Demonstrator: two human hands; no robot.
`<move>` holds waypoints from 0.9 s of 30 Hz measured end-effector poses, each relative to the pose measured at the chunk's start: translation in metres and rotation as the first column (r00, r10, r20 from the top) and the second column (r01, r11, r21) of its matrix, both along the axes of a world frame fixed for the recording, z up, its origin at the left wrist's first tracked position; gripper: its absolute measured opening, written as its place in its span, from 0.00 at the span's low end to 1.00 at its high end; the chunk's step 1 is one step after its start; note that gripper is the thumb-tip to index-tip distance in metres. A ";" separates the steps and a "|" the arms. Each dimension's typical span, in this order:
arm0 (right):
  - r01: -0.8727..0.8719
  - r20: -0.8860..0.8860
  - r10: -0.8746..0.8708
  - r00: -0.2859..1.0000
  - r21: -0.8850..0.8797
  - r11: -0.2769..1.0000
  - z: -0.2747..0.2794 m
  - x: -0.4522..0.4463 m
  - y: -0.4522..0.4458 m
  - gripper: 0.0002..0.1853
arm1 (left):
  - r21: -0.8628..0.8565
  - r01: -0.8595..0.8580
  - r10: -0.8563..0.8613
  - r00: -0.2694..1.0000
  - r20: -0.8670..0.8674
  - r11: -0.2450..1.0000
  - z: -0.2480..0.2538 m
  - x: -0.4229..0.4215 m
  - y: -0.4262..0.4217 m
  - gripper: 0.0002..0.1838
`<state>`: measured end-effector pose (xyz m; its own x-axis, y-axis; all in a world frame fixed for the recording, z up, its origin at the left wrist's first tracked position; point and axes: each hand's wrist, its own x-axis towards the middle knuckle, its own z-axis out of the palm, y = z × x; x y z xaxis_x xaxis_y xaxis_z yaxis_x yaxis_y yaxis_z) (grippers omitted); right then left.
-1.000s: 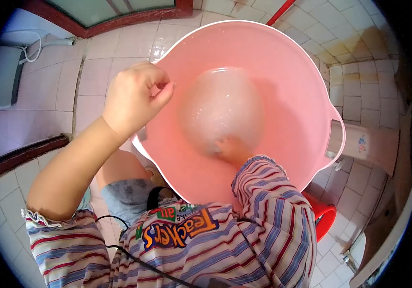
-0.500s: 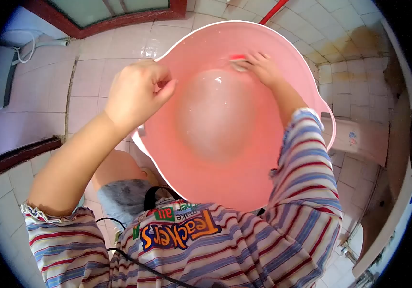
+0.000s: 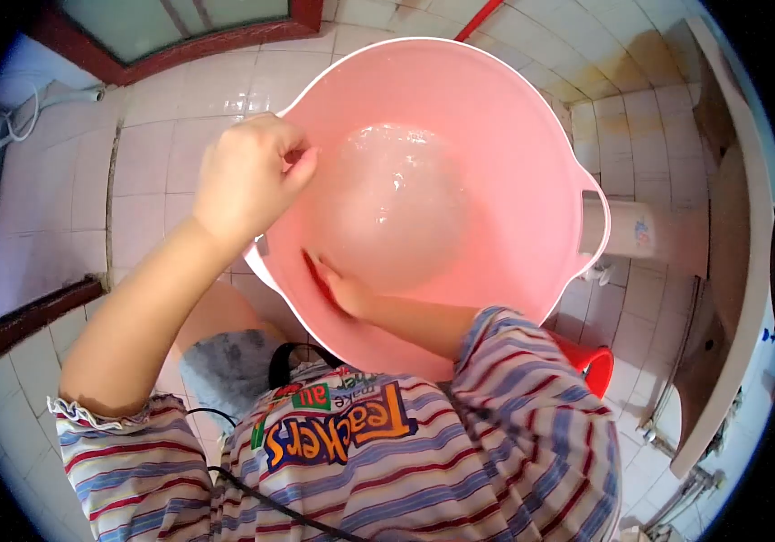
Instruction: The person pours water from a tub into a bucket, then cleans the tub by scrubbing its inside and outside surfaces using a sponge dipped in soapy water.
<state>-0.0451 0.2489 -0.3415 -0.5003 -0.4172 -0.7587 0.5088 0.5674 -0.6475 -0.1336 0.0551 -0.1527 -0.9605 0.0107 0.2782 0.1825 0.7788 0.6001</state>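
A large pink tub (image 3: 518, 172) with a white rim and side handles stands in front of me, and shallow cloudy water (image 3: 396, 203) lies in its bottom. My right hand (image 3: 347, 291) reaches down inside, closed on a small red scrubber (image 3: 316, 275) pressed to the near left wall. Much of the scrubber is hidden by the hand, so its exact kind does not show. Above the tub's left rim, my left hand (image 3: 256, 172) is held up with its fingers curled in, and nothing shows in them.
A red bucket (image 3: 593, 366) sits beside the tub at lower right. Behind the right handle is a pale pedestal-like fixture (image 3: 645, 237). A curved basin edge (image 3: 740, 181) runs along the right. A red pole (image 3: 478, 20) and a red-framed door (image 3: 225, 41) are at the back.
My right hand has moved with the scrubber from the far right wall of the tub to the near left wall. The red bucket has come into view. My left hand stays raised.
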 end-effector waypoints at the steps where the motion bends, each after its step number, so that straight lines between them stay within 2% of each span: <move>1: -0.110 -0.011 0.111 0.994 0.043 0.993 0.008 0.003 0.018 0.36 | -0.026 0.018 -0.019 1.000 -0.013 0.999 0.003 -0.002 0.000 0.06; 2: -0.227 -0.017 0.230 0.973 0.092 0.970 0.021 0.001 0.051 0.36 | -0.049 0.026 -0.027 0.999 -0.028 0.998 0.004 -0.004 0.000 0.06; 3: -0.229 -0.018 0.232 0.973 0.103 0.968 0.033 -0.010 0.087 0.36 | -0.038 0.024 -0.025 0.999 -0.032 0.999 0.005 -0.005 0.002 0.06; 4: -0.469 0.041 0.485 0.874 0.335 0.817 0.048 -0.023 0.126 0.34 | -0.035 0.014 -0.015 1.000 -0.021 0.999 0.005 -0.005 0.001 0.06; 5: -0.648 0.159 0.681 0.715 0.518 0.559 0.061 -0.039 0.165 0.32 | -0.036 0.004 -0.004 1.000 -0.008 0.999 0.005 -0.005 0.001 0.06; 6: -0.694 0.209 0.777 0.594 0.621 0.364 0.069 -0.077 0.197 0.29 | -0.033 0.004 -0.005 1.000 -0.007 0.999 0.004 -0.004 -0.001 0.06; 7: -0.691 0.207 0.775 0.597 0.623 0.366 0.075 -0.117 0.216 0.29 | -0.022 -0.006 0.006 1.000 0.008 1.000 0.002 -0.003 -0.003 0.06; 8: -0.470 0.041 0.933 0.358 0.871 0.142 0.080 -0.159 0.229 0.26 | -0.015 -0.016 0.016 1.000 0.020 1.000 0.002 -0.005 -0.004 0.06; 9: -0.109 -0.006 0.999 0.035 0.994 0.010 0.083 -0.200 0.228 0.28 | -0.021 -0.018 0.018 1.000 0.012 1.000 0.002 -0.005 -0.003 0.06; 10: -0.069 -0.033 0.996 -0.081 0.997 0.027 0.095 -0.237 0.206 0.28 | -0.018 0.000 0.000 1.000 -0.003 1.000 0.002 -0.004 -0.002 0.06; 11: -0.062 -0.189 0.963 -0.193 0.982 0.180 0.107 -0.267 0.176 0.30 | -0.013 0.021 -0.021 1.000 -0.013 1.000 0.001 -0.003 -0.001 0.06; 12: 0.045 -0.238 0.914 -0.329 0.963 0.267 0.116 -0.289 0.144 0.26 | -0.016 0.021 -0.021 1.000 -0.009 1.000 0.001 -0.003 -0.001 0.06; 14: -0.063 -0.380 0.675 -0.632 0.894 0.444 0.144 -0.321 0.098 0.26 | -0.057 0.042 -0.043 0.999 -0.022 0.997 0.001 -0.004 -0.001 0.06; 15: -0.064 -0.383 0.681 -0.624 0.894 0.444 0.147 -0.321 0.102 0.26 | -0.057 0.051 -0.052 0.999 -0.016 0.997 0.002 -0.003 -0.001 0.06; 17: -0.208 -0.531 0.637 -0.559 0.833 0.512 0.158 -0.319 0.116 0.24 | -0.121 0.043 -0.042 0.999 0.013 0.992 0.003 -0.002 -0.003 0.05; 18: -0.124 -0.482 0.750 -0.452 0.867 0.483 0.162 -0.312 0.137 0.24 | -0.120 0.038 -0.037 0.999 0.005 0.992 0.003 -0.003 -0.006 0.05; 19: -0.050 -0.430 0.846 -0.315 0.898 0.437 0.160 -0.290 0.173 0.24 | -0.071 0.027 -0.027 1.000 -0.002 0.997 0.002 0.000 -0.008 0.05; 21: -0.020 -0.267 0.957 -0.108 0.964 0.267 0.147 -0.231 0.235 0.27 | -0.008 0.032 -0.032 0.999 -0.005 0.999 -0.001 0.002 -0.009 0.06; 22: -0.024 -0.203 0.977 -0.072 0.979 0.202 0.126 -0.197 0.262 0.28 | -0.002 0.014 -0.014 1.000 0.014 1.000 0.000 0.002 -0.011 0.06; 23: -0.062 -0.175 0.977 0.120 0.981 0.184 0.127 -0.157 0.250 0.26 | 0.002 -0.001 0.001 0.999 0.039 1.000 0.000 0.005 -0.012 0.06; 24: -0.059 -0.073 0.984 0.162 0.995 0.083 0.093 -0.127 0.263 0.22 | 0.004 0.005 -0.005 0.999 0.038 1.000 0.001 0.005 -0.009 0.06; 25: -0.330 0.022 0.894 0.448 0.933 0.142 0.073 -0.104 0.253 0.24 | -0.052 0.005 -0.003 1.000 0.022 0.999 0.002 0.001 -0.006 0.06; 26: -0.558 0.075 0.878 0.472 0.796 0.232 0.088 -0.075 0.213 0.27 | -0.104 0.006 -0.006 1.000 0.008 0.995 0.003 -0.001 -0.002 0.06; 27: -0.621 0.183 0.782 0.596 0.722 0.304 0.084 -0.054 0.177 0.31 | -0.102 0.009 -0.009 1.000 -0.001 0.995 0.006 -0.002 0.001 0.06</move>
<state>-0.0986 0.4263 -0.2574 -0.4253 -0.1056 -0.8988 -0.3791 0.9226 0.0710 -0.1353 0.0561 -0.1467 -0.9597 0.0480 0.2769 0.1910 0.8341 0.5175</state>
